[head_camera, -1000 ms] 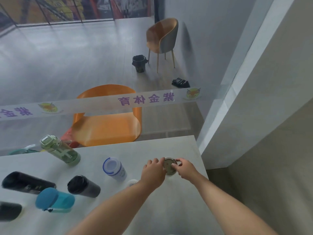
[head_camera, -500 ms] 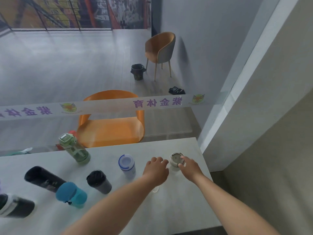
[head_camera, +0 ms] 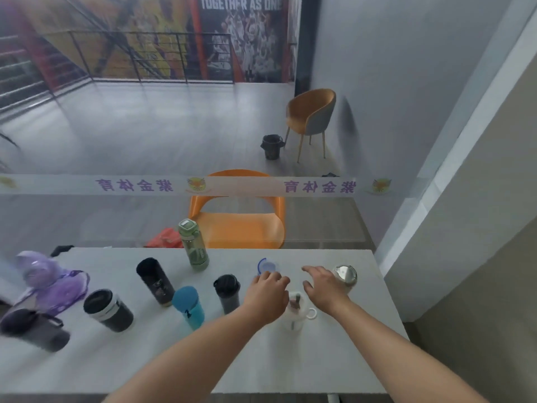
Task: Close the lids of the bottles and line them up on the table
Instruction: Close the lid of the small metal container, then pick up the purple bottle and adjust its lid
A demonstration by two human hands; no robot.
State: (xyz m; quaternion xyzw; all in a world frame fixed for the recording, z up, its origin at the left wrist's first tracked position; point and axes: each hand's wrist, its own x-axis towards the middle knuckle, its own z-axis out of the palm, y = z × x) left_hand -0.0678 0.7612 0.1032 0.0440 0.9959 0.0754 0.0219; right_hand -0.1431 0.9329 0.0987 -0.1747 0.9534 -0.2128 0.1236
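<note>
Left hand (head_camera: 266, 298): fingers loosely curled, empty, above the table (head_camera: 290, 370) just left of a white cup (head_camera: 296, 311). Right hand (head_camera: 321, 289): fingers spread, empty, beside the steel-lidded bottle (head_camera: 345, 279) near the table's far right corner. Blue-rimmed bottle (head_camera: 266, 266), possibly unlidded, stands behind the left hand. Remaining bottles scattered toward the left edge, unaligned. Risk: either wrist could knock over the white cup between them.

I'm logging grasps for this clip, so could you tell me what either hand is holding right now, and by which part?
Nothing is held. The left hand and the right hand hover open above the white cup; the steel-lidded bottle stands free beside the right hand.
</note>
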